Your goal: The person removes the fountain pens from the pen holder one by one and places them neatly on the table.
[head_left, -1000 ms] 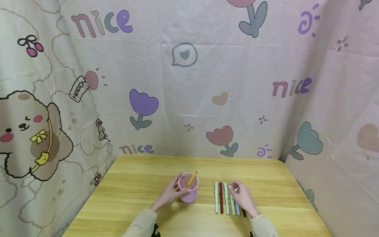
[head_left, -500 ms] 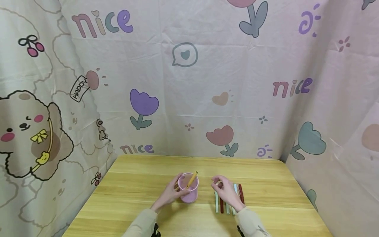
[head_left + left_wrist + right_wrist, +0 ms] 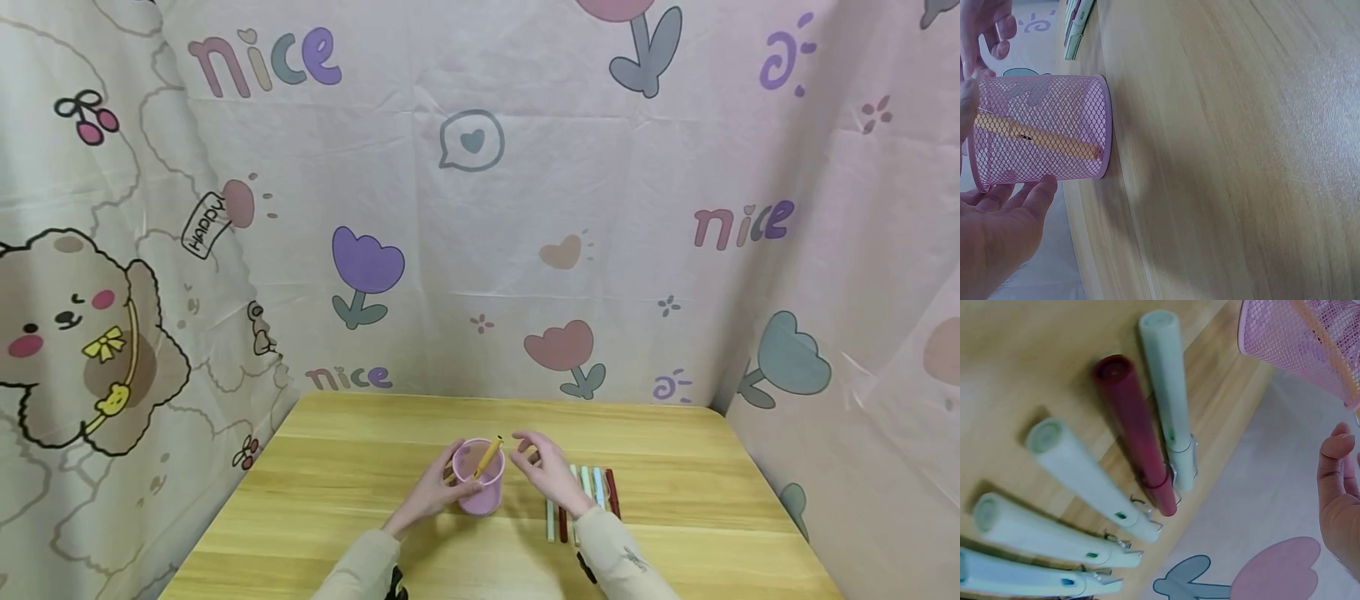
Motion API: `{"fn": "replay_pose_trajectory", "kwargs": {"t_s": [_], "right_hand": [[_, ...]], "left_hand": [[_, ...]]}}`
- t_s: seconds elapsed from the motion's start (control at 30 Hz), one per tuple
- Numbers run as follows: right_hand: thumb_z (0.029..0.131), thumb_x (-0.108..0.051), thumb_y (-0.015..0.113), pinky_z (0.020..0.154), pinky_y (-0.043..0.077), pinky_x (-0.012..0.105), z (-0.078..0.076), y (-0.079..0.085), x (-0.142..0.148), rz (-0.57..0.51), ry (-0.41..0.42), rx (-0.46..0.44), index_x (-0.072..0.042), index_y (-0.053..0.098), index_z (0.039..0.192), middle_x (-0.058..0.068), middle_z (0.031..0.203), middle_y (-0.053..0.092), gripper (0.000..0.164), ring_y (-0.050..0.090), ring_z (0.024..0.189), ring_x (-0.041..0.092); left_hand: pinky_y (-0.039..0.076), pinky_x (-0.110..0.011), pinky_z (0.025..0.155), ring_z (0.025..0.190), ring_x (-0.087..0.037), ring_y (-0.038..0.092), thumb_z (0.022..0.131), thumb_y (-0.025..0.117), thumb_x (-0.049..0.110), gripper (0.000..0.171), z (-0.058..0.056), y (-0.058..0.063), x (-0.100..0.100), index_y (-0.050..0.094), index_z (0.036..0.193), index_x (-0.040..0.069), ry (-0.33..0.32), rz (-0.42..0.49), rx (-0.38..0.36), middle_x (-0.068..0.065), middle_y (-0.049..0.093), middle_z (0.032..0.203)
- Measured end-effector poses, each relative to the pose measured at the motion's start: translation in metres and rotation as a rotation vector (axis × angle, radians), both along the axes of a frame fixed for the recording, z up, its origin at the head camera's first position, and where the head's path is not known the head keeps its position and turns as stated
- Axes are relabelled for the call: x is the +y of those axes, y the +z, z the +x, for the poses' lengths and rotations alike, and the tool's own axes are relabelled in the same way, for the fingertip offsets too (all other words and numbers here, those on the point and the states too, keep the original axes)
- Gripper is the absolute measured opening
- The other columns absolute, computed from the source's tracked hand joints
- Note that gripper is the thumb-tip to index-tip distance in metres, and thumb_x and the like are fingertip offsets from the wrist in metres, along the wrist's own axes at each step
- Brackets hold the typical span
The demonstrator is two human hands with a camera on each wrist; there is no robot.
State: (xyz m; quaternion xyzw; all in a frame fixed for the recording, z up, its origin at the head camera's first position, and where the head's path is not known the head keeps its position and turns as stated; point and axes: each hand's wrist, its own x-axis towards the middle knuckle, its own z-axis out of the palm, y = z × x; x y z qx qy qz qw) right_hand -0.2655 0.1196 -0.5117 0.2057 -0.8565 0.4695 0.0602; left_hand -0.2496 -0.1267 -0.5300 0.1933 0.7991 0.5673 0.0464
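A pink mesh pen cup (image 3: 482, 502) stands upright on the table, and my left hand (image 3: 429, 492) grips it around the left side, thumb across the front. Inside it a yellow pen (image 3: 491, 455) leans to the right, its end above the rim. My right hand (image 3: 551, 472) hovers just right of the cup, fingers loosely bent, with nothing seen between them. Below the right wrist lies a row of several pens: in the right wrist view, a dark red pen (image 3: 1135, 428), a pale green pen (image 3: 1169, 387) beside it, more pale green ones and a light blue pen (image 3: 1029, 575).
A second dark red pen (image 3: 612, 492) ends the row on the right. The wooden table (image 3: 337, 450) has a patterned cloth (image 3: 480, 208) hanging behind it and at both sides.
My right hand has moved left from the right part of the pen row, over the pens, to beside the cup. The left hand stays on the cup.
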Motion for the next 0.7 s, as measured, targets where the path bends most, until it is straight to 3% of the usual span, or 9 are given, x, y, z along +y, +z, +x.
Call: {"fn": "replay_pose_trajectory", "kwargs": {"t_s": [0.43, 0.7], "right_hand": [[0.098, -0.017, 0.064, 0.060, 0.051, 0.017, -0.015, 0.003, -0.018, 0.049, 0.006, 0.029, -0.004, 0.054, 0.141, 0.014, 0.108, 0.060, 0.046, 0.061, 0.078, 0.019], [0.097, -0.017, 0.065, 0.066, 0.053, 0.020, -0.020, 0.005, -0.025, 0.095, 0.029, 0.078, -0.006, 0.058, 0.137, 0.014, 0.107, 0.062, 0.041, 0.059, 0.078, 0.012]], "left_hand": [[0.040, -0.063, 0.115, 0.139, -0.060, 0.036, 0.090, 0.077, 0.019, 0.092, 0.000, -0.001, 0.000, 0.019, 0.155, -0.011, -0.009, -0.005, 0.003, -0.038, 0.026, 0.158], [0.041, -0.062, 0.115, 0.139, -0.060, 0.037, 0.089, 0.077, 0.018, 0.092, 0.001, 0.001, 0.000, 0.019, 0.155, -0.010, -0.007, 0.008, -0.009, -0.038, 0.027, 0.157]]}}
